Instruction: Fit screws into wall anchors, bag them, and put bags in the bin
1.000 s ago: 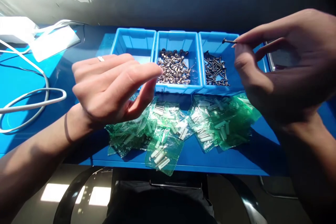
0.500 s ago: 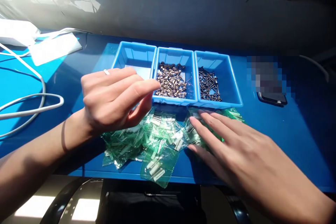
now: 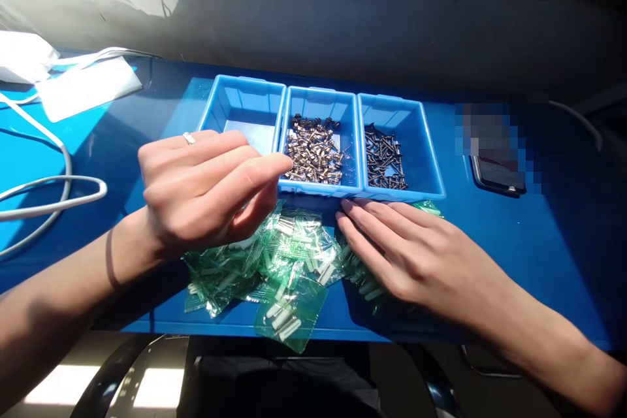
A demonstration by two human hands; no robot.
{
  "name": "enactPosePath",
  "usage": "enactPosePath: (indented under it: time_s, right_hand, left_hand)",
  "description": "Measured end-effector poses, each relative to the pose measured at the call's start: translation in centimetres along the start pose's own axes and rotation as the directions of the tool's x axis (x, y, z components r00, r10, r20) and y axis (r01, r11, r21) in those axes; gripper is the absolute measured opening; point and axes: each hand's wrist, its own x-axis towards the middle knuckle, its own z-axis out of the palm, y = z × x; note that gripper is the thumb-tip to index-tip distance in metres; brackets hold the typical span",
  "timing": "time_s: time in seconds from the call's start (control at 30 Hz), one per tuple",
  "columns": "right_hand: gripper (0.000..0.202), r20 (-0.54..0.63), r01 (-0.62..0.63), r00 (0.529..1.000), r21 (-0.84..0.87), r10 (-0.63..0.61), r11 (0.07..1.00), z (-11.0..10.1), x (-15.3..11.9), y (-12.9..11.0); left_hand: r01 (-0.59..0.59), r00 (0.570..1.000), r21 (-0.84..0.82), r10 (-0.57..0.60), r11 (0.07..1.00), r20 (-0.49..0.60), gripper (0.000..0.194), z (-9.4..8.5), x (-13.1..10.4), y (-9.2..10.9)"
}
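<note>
My left hand, with a ring on one finger, hovers over the left part of a pile of green plastic packets. Its fingers are curled, thumb near the index finger; whatever lies between them is hidden. Lying palm down on the packets at the right is my right hand, its fingers stretched out. White plugs show inside the packets. Behind them stand three blue bins: the left bin shows no parts, the middle bin holds shiny short screws, and the right bin holds dark screws.
A phone, partly under a blurred patch, lies at the right on the blue table. White cables, a white sheet and a white object are at the left. A grey wall rises behind.
My right hand has moved left and settled flatter on the right-hand packets. My left hand keeps its curled pose. The whole view has shifted slightly.
</note>
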Motion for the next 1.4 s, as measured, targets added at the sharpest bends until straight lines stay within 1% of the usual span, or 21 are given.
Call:
enactPosePath:
  time_s: [0.1, 0.27, 0.37, 0.43, 0.47, 0.5, 0.57, 0.63, 0.7, 0.77, 0.83, 0.9, 0.97, 1.03, 1.1, 1.17, 1.23, 1.27, 1.3, 1.33, 1.4]
  right_hand:
    - [0.029, -0.048, 0.067, 0.997, -0.036, -0.068, 0.997, 0.4, 1.3, 0.4]
    - [0.024, -0.081, 0.165, 0.982, -0.042, -0.168, 0.985, 0.8, 1.9, 0.6]
    - [0.021, -0.073, 0.187, 0.979, -0.058, -0.191, 0.981, 0.3, 2.2, 0.9]
    - [0.021, -0.103, 0.184, 0.977, -0.043, -0.188, 0.982, -0.5, 2.4, 1.1]
    - [0.021, -0.14, 0.168, 0.976, -0.008, -0.168, 0.986, -1.0, 2.5, 1.2]
    - [0.021, -0.177, 0.134, 0.977, 0.054, -0.122, 0.99, -1.4, 2.6, 1.3]
    - [0.015, -0.222, 0.009, 0.974, 0.219, 0.041, 0.976, -1.8, 3.1, 1.4]
    - [0.006, -0.25, -0.099, 0.95, 0.329, 0.188, 0.939, -1.6, 3.7, 1.5]
    - [0.01, -0.292, -0.154, 0.919, 0.352, 0.264, 0.923, -0.9, 4.3, 1.7]
    - [0.013, -0.336, -0.185, 0.884, 0.385, 0.324, 0.904, -0.2, 4.7, 1.8]
    - [0.016, -0.318, -0.245, 0.852, 0.462, 0.417, 0.853, 0.1, 4.8, 1.7]
    - [0.014, -0.28, -0.305, 0.818, 0.529, 0.502, 0.792, 0.2, 4.6, 1.4]
    - [0.011, -0.23, -0.355, 0.796, 0.574, 0.561, 0.738, 0.2, 4.4, 1.0]
    - [0.008, -0.211, -0.35, 0.782, 0.628, 0.586, 0.695, 0.3, 4.1, 0.6]
    - [0.007, -0.229, -0.311, 0.782, 0.664, 0.58, 0.681, 0.4, 3.9, 0.3]
    - [0.011, -0.24, -0.283, 0.787, 0.679, 0.569, 0.678, 0.5, 3.8, 0.1]
    - [0.018, -0.237, -0.277, 0.798, 0.673, 0.554, 0.686, 0.5, 3.6, 0.0]
    - [0.021, -0.222, -0.281, 0.81, 0.666, 0.543, 0.691, 0.6, 3.6, 0.0]
    - [0.021, -0.231, -0.274, 0.81, 0.664, 0.539, 0.696, 0.7, 3.6, 0.0]
    - [0.02, -0.262, -0.252, 0.8, 0.669, 0.539, 0.699, 0.8, 3.6, 0.0]
    - [0.016, -0.349, -0.182, 0.757, 0.699, 0.553, 0.691, 1.2, 3.8, 0.0]
  left_hand:
    - [0.011, 1.0, 0.006, -0.011, 1.0, -0.003, 0.027, 0.0, 0.0, 0.0]
    - [-0.024, 0.999, 0.032, 0.025, 0.999, -0.029, 0.026, 0.2, 0.2, -0.2]
    - [-0.044, 0.998, 0.033, 0.046, 0.998, -0.048, 0.024, 0.1, 0.4, -0.2]
    - [-0.063, 0.997, 0.033, 0.065, 0.997, -0.048, 0.024, -0.1, 0.4, -0.3]
    - [-0.069, 0.996, 0.034, 0.071, 0.997, -0.046, 0.024, -0.1, 0.5, -0.3]
    - [-0.074, 0.997, 0.033, 0.075, 0.997, -0.036, 0.024, -0.2, 0.5, -0.3]
    - [-0.068, 0.998, 0.022, 0.068, 0.997, -0.017, 0.025, -0.4, 0.4, -0.3]
    - [-0.051, 0.999, -0.001, 0.051, 0.999, -0.007, 0.028, -0.6, 0.4, -0.1]
    - [-0.047, 0.999, -0.036, 0.047, 0.998, -0.008, 0.03, -0.6, 0.4, 0.0]
    - [-0.068, 0.998, -0.07, 0.069, 0.995, 0.009, 0.031, -0.6, 0.5, 0.2]
    - [-0.099, 0.995, -0.101, 0.101, 0.99, 0.025, 0.034, -0.4, 0.7, 0.4]
    - [-0.121, 0.991, -0.117, 0.127, 0.986, 0.044, 0.034, -0.2, 0.9, 0.5]
    - [-0.132, 0.99, -0.118, 0.137, 0.984, 0.036, 0.033, 0.0, 0.8, 0.6]
    - [-0.129, 0.991, -0.108, 0.132, 0.986, 0.028, 0.031, 0.0, 0.6, 0.9]
    - [-0.084, 0.996, -0.077, 0.086, 0.994, 0.032, 0.033, -0.2, 0.2, 1.3]
    - [-0.037, 0.997, -0.061, 0.041, 0.997, 0.065, 0.036, -0.6, -0.2, 1.7]
    - [0.016, 0.992, -0.06, -0.008, 0.998, 0.126, 0.038, -1.0, -0.5, 1.9]
    - [0.027, 0.988, -0.072, -0.016, 0.997, 0.151, 0.04, -1.1, -0.5, 2.0]
    - [0.031, 0.988, -0.087, -0.017, 0.996, 0.156, 0.042, -1.1, -0.5, 2.0]
    - [0.043, 0.99, -0.105, -0.028, 0.994, 0.139, 0.044, -1.0, -0.4, 1.9]
    - [0.14, 0.985, -0.164, -0.12, 0.976, 0.127, 0.039, -0.9, -0.1, 1.9]
